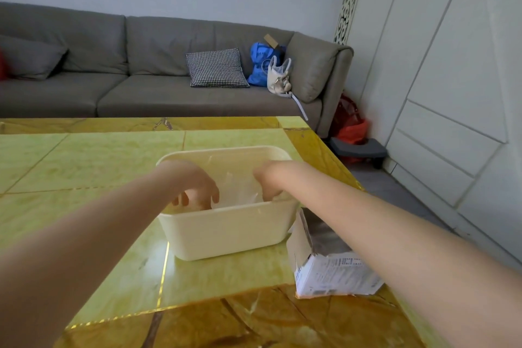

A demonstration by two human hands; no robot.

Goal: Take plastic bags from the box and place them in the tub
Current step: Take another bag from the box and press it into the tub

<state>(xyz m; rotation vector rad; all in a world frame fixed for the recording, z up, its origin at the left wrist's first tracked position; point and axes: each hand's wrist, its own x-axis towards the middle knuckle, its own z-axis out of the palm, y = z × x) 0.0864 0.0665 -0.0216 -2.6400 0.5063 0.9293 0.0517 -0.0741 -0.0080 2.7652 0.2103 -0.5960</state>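
Placing step: both hands, left point(197, 189) and right point(268, 182), reached down inside tub point(226, 230); clear plastic bags point(240, 192) between them. Grip state unclear, possibly pinching. Box point(327, 263) beside right forearm; next, release.

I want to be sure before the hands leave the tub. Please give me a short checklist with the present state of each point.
1. Both hands inside the tub: left hand, right hand: ok.
2. Plastic bags in tub: ok, clear film visible.
3. Hands released the bags: cannot tell.
4. Tub stands flat on table: ok.
5. Box beside tub, open, within reach: ok.
6. Bags left in box: cannot tell.
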